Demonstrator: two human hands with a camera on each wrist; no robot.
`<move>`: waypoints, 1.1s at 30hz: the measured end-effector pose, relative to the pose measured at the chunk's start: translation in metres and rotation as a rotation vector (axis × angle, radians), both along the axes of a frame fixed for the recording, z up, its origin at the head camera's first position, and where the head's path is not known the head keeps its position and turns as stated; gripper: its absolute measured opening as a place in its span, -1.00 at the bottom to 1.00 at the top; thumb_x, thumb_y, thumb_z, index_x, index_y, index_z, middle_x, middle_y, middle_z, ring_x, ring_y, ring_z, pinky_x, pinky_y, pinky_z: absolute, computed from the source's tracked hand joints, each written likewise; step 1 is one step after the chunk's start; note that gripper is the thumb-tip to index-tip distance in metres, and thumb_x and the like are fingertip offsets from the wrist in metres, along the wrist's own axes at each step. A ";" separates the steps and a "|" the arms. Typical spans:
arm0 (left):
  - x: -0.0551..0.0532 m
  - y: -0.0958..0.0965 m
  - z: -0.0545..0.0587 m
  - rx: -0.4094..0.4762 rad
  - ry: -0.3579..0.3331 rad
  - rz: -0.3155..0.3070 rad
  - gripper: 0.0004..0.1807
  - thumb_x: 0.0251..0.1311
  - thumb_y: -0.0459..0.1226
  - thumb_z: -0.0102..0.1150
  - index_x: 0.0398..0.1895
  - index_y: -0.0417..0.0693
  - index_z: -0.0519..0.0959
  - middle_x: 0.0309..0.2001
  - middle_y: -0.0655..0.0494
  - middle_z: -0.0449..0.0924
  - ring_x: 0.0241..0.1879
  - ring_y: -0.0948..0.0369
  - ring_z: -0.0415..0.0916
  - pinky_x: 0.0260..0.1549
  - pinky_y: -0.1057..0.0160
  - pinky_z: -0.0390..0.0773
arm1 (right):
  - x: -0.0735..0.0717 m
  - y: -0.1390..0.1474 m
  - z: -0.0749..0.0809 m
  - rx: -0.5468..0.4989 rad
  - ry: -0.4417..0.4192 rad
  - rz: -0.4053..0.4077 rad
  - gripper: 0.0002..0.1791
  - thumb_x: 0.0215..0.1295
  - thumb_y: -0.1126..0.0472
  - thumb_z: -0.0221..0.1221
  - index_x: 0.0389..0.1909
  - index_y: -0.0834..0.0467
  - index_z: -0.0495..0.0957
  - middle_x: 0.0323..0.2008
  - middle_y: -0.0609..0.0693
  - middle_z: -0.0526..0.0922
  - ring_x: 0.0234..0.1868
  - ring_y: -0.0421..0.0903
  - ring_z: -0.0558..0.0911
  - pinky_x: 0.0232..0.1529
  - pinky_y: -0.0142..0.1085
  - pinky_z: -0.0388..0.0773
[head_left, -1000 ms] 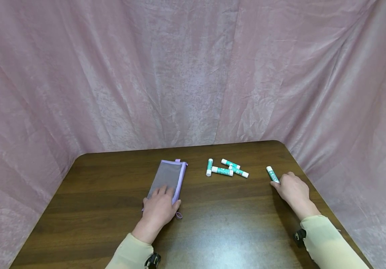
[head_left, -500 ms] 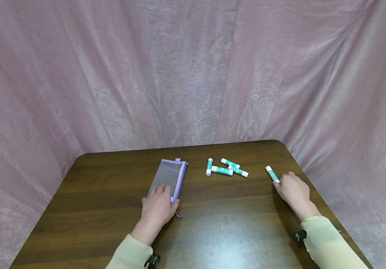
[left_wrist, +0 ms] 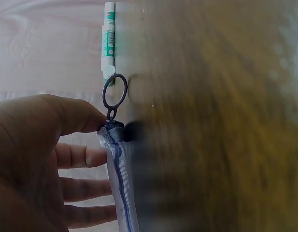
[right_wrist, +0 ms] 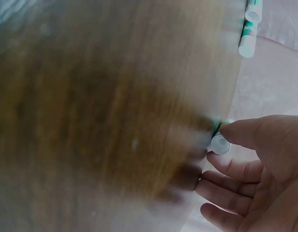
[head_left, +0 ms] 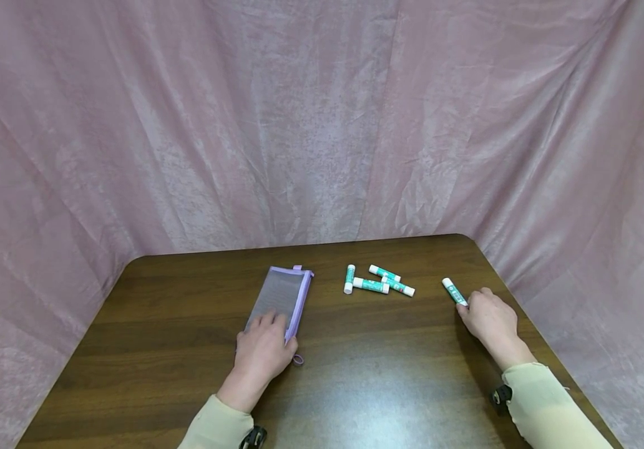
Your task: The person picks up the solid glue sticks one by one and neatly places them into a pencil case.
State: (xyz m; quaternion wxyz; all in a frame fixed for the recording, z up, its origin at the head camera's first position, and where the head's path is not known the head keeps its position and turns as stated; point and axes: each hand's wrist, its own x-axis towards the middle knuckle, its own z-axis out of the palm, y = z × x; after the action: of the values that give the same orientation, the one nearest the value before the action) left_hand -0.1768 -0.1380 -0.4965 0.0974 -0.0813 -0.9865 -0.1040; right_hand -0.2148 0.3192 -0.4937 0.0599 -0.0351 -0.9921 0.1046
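Note:
A mesh zip pouch (head_left: 278, 292) with lilac edges lies flat on the brown table, left of centre. My left hand (head_left: 262, 350) rests its fingers on the pouch's near end, covering that part. In the left wrist view my left thumb (left_wrist: 76, 115) touches the zip's end beside the ring pull (left_wrist: 114, 92). Toward the table's right side, my right hand (head_left: 490, 319) pinches the near end of a green-and-white glue stick (head_left: 453, 290) between thumb and index finger. The right wrist view shows that stick's white end (right_wrist: 220, 144) between them; the other fingers are bent loosely.
Several more glue sticks (head_left: 371, 285) lie close together behind the middle of the table (head_left: 356, 368), between the hands. One of them (head_left: 349, 279) points away from me. A pink curtain (head_left: 322, 125) hangs behind the table and at both sides.
The left thumb has drawn in slightly toward the pouch's edge. At the right, the glue stick's far end has shifted slightly left, and the right thumb has moved slightly right.

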 end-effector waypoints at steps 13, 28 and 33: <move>0.008 -0.001 0.002 -0.040 0.074 -0.015 -0.52 0.03 0.00 0.42 -0.06 -0.09 0.63 -0.01 -0.14 0.59 0.02 -0.13 0.50 -0.19 -0.30 0.44 | 0.001 0.000 0.000 0.003 0.004 -0.003 -0.66 0.31 0.06 0.18 -0.59 0.16 0.48 -0.41 0.19 0.46 -0.49 0.16 0.51 -0.53 0.09 0.41; 0.007 -0.006 0.001 -0.002 0.087 -0.012 -0.63 -0.04 -0.06 0.48 -0.33 -0.10 0.58 -0.43 -0.01 0.47 -0.37 -0.06 0.45 -0.40 -0.05 0.47 | 0.000 -0.001 0.001 0.002 -0.001 -0.005 -0.66 0.32 0.06 0.18 -0.59 0.17 0.49 -0.41 0.18 0.45 -0.51 0.14 0.49 -0.54 0.07 0.40; 0.005 -0.008 -0.001 0.000 0.094 -0.017 -0.74 -0.08 -0.15 0.40 -0.47 -0.08 0.53 -0.48 0.00 0.48 -0.40 -0.08 0.49 -0.47 -0.05 0.46 | 0.000 -0.001 0.000 0.002 -0.012 -0.007 -0.66 0.33 0.06 0.17 -0.59 0.16 0.48 -0.41 0.17 0.44 -0.51 0.12 0.48 -0.53 0.07 0.40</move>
State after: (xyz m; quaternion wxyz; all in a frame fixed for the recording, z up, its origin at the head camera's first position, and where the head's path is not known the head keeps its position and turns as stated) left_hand -0.1717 -0.1461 -0.4971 0.1427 -0.0946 -0.9801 -0.1007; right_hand -0.2149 0.3182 -0.4936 0.0543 -0.0393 -0.9924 0.1029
